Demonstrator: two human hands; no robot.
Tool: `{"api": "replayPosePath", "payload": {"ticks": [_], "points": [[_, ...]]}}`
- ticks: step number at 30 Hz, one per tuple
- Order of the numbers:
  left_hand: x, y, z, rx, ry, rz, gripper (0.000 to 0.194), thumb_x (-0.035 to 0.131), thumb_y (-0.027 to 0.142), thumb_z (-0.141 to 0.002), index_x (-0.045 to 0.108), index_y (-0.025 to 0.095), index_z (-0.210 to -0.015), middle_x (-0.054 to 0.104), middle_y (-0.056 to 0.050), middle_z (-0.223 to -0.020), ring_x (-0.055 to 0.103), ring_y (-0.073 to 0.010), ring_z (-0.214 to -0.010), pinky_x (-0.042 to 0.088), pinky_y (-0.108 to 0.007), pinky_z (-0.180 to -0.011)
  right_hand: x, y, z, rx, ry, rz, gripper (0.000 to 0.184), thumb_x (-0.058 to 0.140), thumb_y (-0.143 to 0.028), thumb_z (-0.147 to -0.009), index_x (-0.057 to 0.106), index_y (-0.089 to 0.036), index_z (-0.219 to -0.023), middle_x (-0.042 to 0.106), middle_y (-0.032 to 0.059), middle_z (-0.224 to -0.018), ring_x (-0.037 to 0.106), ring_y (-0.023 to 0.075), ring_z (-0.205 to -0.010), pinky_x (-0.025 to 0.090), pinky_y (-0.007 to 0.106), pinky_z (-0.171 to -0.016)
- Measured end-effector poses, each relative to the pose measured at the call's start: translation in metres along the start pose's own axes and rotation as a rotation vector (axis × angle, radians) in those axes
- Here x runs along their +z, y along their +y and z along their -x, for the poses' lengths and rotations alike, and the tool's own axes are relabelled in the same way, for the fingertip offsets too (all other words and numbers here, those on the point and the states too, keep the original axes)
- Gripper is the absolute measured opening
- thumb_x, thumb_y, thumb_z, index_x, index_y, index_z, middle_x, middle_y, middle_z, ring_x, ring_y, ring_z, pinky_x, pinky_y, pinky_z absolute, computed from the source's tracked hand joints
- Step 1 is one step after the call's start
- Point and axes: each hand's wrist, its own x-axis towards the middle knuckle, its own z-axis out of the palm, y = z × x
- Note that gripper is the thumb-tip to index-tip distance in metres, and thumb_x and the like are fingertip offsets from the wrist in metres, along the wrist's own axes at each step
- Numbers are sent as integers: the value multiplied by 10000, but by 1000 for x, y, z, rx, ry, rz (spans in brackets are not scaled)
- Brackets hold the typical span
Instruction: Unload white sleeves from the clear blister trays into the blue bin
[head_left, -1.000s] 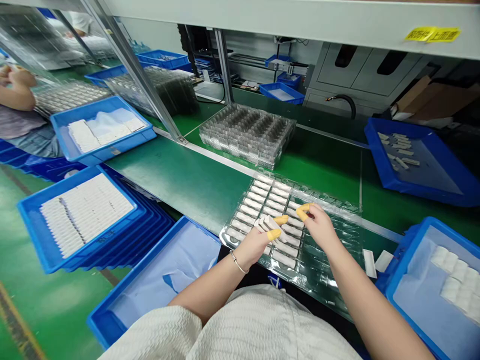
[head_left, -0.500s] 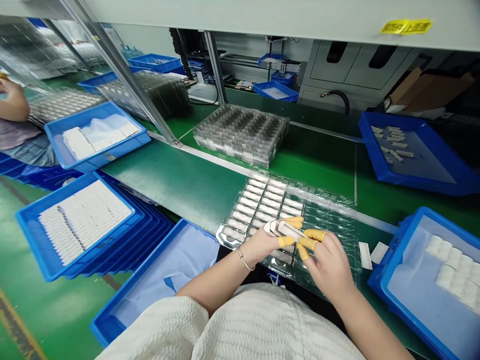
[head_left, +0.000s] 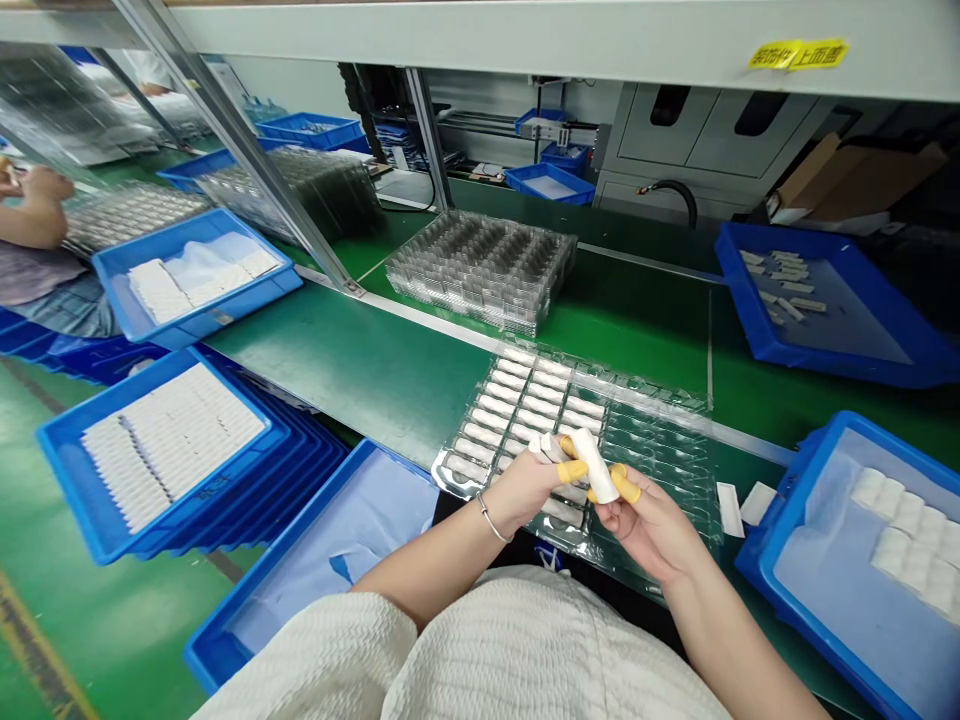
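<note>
Both of my hands wear yellow finger cots and work above a clear plastic tray (head_left: 660,450). My left hand (head_left: 529,490) is closed round a few white oblong pieces (head_left: 546,447). Between the fingertips of my right hand (head_left: 645,515) is one white piece (head_left: 596,468), tilted with its broad, smooth face up. The left fingertips are close to its upper end; whether they touch it I cannot tell. Rows of similar white pieces (head_left: 512,367) fill the left part of the tray, and its right part shows bare pockets.
A stack of clear trays (head_left: 480,265) stands behind. Blue bins of white pieces sit at left (head_left: 281,440) and right (head_left: 780,510), beside two loose white pieces (head_left: 729,508). A metal post (head_left: 247,150) rises at left; a shelf (head_left: 525,35) hangs overhead. Another person's hand (head_left: 45,190) is far left.
My right hand came in from above the tray to my left hand and took hold of one white piece. That piece has since turned, its smooth face showing now.
</note>
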Motion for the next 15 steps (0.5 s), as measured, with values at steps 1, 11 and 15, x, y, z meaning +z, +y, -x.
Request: {"api": "replayPosePath", "payload": {"ticks": [1, 11, 15], "points": [[1, 1, 0, -3, 10, 9, 397, 882, 444, -593, 686, 156, -783, 637, -26, -769, 572, -144, -738, 435, -295, -753, 1, 1, 0, 10, 4, -8, 338, 887, -408, -651, 663, -177, -756, 631, -3, -633, 562, 90, -540, 402, 170, -476], [-8, -9, -5, 13, 44, -50, 380, 876, 416, -606, 696, 152, -813, 647, -35, -797, 587, -153, -751, 454, -313, -760, -5, 8, -11, -384, 127, 595, 354, 775, -482, -733, 702, -225, -965, 688, 33, -870, 587, 160, -728, 491, 275, -652], [-12, -12, -6, 28, 141, -107, 371, 853, 405, -636, 725, 156, -878, 695, -67, -901, 622, -192, -859, 467, -346, -848, -14, -5, -32, -476, 164, 1191, 286, 637, -392, -824, 681, -222, -1051, 700, 55, -952, 615, 193, -755, 500, 303, -655]]}}
